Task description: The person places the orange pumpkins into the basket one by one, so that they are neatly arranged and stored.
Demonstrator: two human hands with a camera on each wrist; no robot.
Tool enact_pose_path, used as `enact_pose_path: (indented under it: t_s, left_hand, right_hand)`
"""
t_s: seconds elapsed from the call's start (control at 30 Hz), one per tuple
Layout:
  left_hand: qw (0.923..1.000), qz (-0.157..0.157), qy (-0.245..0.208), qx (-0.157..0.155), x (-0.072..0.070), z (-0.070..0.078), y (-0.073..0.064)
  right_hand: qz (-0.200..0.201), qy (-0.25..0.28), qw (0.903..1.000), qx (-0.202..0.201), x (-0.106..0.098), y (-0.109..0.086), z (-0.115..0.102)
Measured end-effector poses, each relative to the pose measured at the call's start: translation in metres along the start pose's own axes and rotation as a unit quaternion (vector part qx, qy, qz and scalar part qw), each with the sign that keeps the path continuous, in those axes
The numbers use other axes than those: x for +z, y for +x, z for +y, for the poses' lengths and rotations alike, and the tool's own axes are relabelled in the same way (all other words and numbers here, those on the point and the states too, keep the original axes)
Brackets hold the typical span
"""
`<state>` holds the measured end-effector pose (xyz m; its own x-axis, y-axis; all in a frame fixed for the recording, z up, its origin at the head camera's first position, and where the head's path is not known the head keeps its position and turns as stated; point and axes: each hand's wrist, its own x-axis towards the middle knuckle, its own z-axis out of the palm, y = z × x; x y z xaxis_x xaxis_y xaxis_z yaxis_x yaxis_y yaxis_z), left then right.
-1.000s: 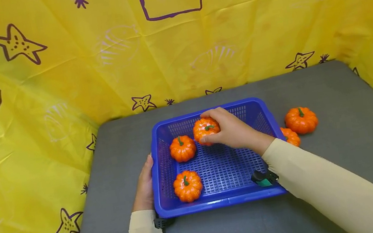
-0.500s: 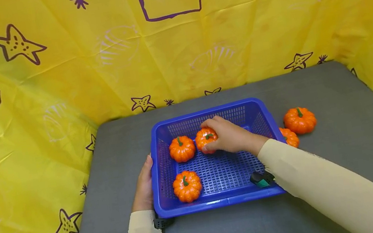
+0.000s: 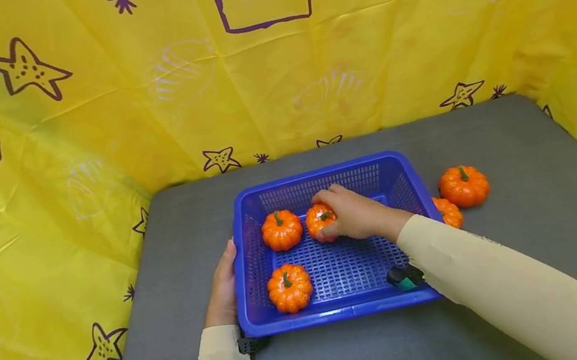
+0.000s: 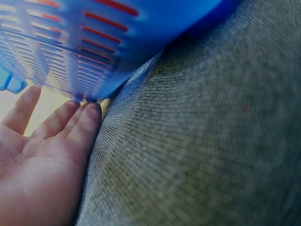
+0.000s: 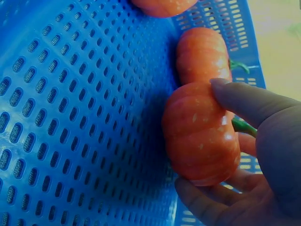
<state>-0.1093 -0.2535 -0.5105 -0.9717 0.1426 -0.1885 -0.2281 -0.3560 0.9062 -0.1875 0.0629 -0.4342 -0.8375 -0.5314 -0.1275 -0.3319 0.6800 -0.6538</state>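
A blue plastic basket (image 3: 344,315) with slotted walls stands on the grey table. My right hand (image 3: 353,214) is inside it, gripping a small orange pumpkin (image 5: 202,136) between thumb and fingers, low near the basket floor. Whether that pumpkin touches the floor I cannot tell. Just left of it sits a second pumpkin (image 3: 282,230), and a third pumpkin (image 3: 290,288) lies at the front left of the basket. Against the outside of the left wall, my left hand (image 3: 222,288) rests with its fingers extended; in the left wrist view the fingertips (image 4: 91,110) touch the slotted wall.
To the right of the basket, another pumpkin (image 3: 464,186) sits on the grey table (image 3: 535,166), with one more pumpkin (image 3: 448,212) partly hidden by the basket rim and sleeve. A yellow printed cloth (image 3: 275,94) hangs behind and along both sides.
My right hand has lowered the pumpkin from near the basket's back rim down toward its floor, beside the back-left pumpkin. The left hand and the basket have stayed in place.
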Motion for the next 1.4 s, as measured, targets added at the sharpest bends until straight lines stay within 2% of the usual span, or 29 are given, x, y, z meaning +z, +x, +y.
enact_pose_path:
  t_s: [0.43, 0.83, 1.07, 1.4]
  left_hand:
    - [1.0000, -0.006, -0.001, -0.006, -0.004, -0.002, 0.002]
    - [1.0000, 0.000, -0.004, -0.005, 0.000, 0.000, 0.000]
    - [1.0000, -0.006, 0.004, 0.005, 0.000, 0.000, 0.000]
    - [1.0000, -0.004, 0.005, -0.001, -0.002, 0.000, 0.000]
  right_hand:
    - [0.001, -0.008, 1.0000, -0.003, 0.002, 0.000, 0.001]
    - [0.010, -0.013, 0.9998, -0.007, -0.002, -0.001, 0.002]
    - [0.025, -0.001, 0.9995, -0.019, -0.004, -0.002, 0.002]
    - [0.047, 0.024, 0.9980, -0.033, -0.012, -0.004, -0.001]
